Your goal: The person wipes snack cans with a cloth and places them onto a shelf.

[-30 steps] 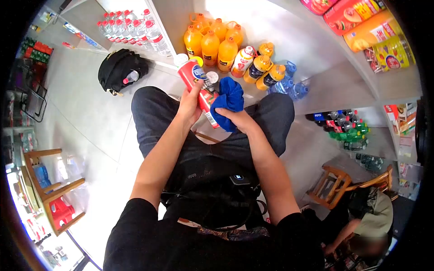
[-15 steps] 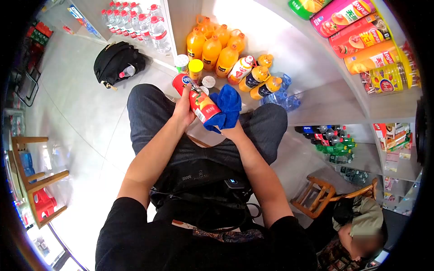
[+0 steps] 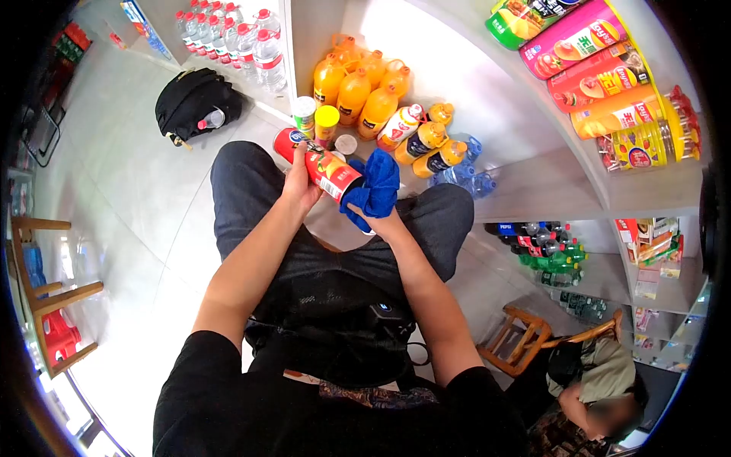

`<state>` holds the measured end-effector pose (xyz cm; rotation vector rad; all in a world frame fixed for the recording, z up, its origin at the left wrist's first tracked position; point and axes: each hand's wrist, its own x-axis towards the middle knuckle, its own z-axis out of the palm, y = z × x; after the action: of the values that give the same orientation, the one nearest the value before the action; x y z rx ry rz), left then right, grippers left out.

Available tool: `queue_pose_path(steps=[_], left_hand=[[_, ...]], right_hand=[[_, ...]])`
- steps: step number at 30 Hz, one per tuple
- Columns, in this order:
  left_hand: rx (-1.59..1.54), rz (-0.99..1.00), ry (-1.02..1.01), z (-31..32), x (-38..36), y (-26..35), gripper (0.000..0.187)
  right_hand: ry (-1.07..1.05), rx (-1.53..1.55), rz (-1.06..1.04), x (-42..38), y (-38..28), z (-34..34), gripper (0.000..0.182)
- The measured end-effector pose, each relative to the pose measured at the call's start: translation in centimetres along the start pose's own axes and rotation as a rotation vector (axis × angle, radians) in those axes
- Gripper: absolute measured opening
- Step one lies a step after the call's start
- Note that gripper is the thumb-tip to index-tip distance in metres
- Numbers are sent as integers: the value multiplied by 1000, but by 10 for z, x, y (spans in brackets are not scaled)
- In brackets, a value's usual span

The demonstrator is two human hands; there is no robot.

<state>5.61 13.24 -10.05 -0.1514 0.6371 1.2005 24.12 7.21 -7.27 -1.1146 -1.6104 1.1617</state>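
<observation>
A red chip canister (image 3: 326, 169) lies tilted across my lap, its upper end pointing to the far left. My left hand (image 3: 300, 186) is closed round its middle. Bunched at the canister's lower right end is a blue cloth (image 3: 378, 183), pressed against it. My right hand (image 3: 381, 221) grips that cloth from below, with most of its fingers hidden by the fabric. Just beyond the canister stand a yellow-lidded can (image 3: 326, 126), a green-and-white can (image 3: 304, 114) and white-lidded tubs (image 3: 346, 145).
Orange juice bottles (image 3: 354, 95) stand on the low shelf ahead, with chip canisters (image 3: 575, 42) on the shelf at upper right. A black backpack (image 3: 196, 107) rests on the floor at left. Wooden stools (image 3: 518, 341) flank me, and a person (image 3: 601, 373) sits at lower right.
The view has shifted slightly. Both hands keep their hold, and the canister and blue cloth appear a little farther left, with the cloth still at the canister's end.
</observation>
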Motion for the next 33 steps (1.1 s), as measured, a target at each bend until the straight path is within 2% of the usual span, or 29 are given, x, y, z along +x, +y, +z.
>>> queue_pose_path(steps=[3, 5, 7, 10, 11, 15, 18, 20, 21, 24, 25, 26, 28, 32, 33], left_hand=[[93, 53, 57, 6, -4, -7, 52], [126, 62, 49, 10, -7, -9, 51], [148, 80, 16, 15, -10, -10, 52], [120, 57, -7, 20, -12, -9, 55], [81, 37, -13, 18, -9, -8, 55], [49, -5, -49, 14, -10, 1, 58], [22, -10, -71, 16, -11, 6, 59], [-5, -5, -91, 23, -15, 10, 59], [21, -13, -97, 27, -17, 13, 52], [434, 233, -93, 39, -28, 0, 47], [529, 212, -110, 35, -24, -8, 46], [744, 291, -206, 34, -27, -12, 46], [1108, 288, -253, 33, -30, -21, 47], [1171, 240, -542, 35, -35, -27, 53], [1266, 275, -592, 30, -29, -26, 57]], right_hand=[[-31, -229, -149, 3, 8, -3, 94], [16, -140, -128, -1, 5, -1, 81], [128, 108, -37, -5, 8, 5, 62], [173, 413, 152, -4, 5, -1, 52], [202, 418, 287, -9, 32, -4, 51], [118, 587, 385, -4, -16, -5, 68], [46, 657, 438, -4, -4, -5, 64], [41, 875, 557, -4, 5, -15, 50], [38, 984, 617, -3, 6, -17, 45], [122, 1021, 734, -2, 11, -11, 42], [131, 870, 752, -3, 17, -4, 39], [91, 687, 681, -8, 19, -2, 41], [57, 589, 639, -12, 23, 0, 41], [137, 677, 604, -16, 21, -9, 41], [175, 711, 595, -15, 17, -10, 41]])
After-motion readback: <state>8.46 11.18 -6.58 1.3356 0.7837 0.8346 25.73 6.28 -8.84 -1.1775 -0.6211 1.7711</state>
